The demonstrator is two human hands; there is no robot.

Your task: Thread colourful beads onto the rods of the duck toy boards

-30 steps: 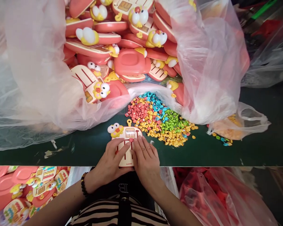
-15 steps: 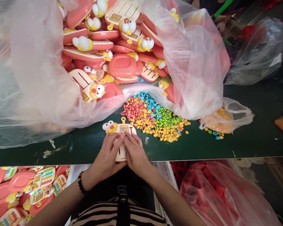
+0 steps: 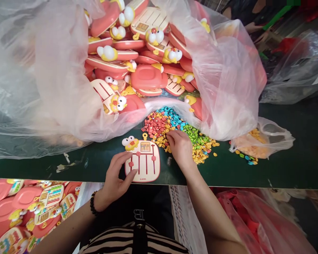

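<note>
A cream and red toy board [image 3: 143, 161] with a yellow duck head lies flat at the near edge of the dark green table [image 3: 281, 169]. It has vertical slots and three red beads in them. My left hand [image 3: 118, 175] holds its left edge, thumb under, fingers curled on top. My right hand [image 3: 180, 147] rests palm down on the pile of small coloured beads [image 3: 180, 132], its fingers curled into the yellow and red ones. Whether anything is pinched there is hidden.
A big clear plastic bag [image 3: 55, 88] full of the same red duck boards [image 3: 137, 60] lies behind the pile. A small bag of beads [image 3: 259, 143] sits to the right. More duck boards [image 3: 29, 211] lie below the table at left, red bags [image 3: 254, 225] at right.
My right hand left the board and moved right and forward onto the bead pile. My left hand slid to the board's left edge, uncovering its slots.
</note>
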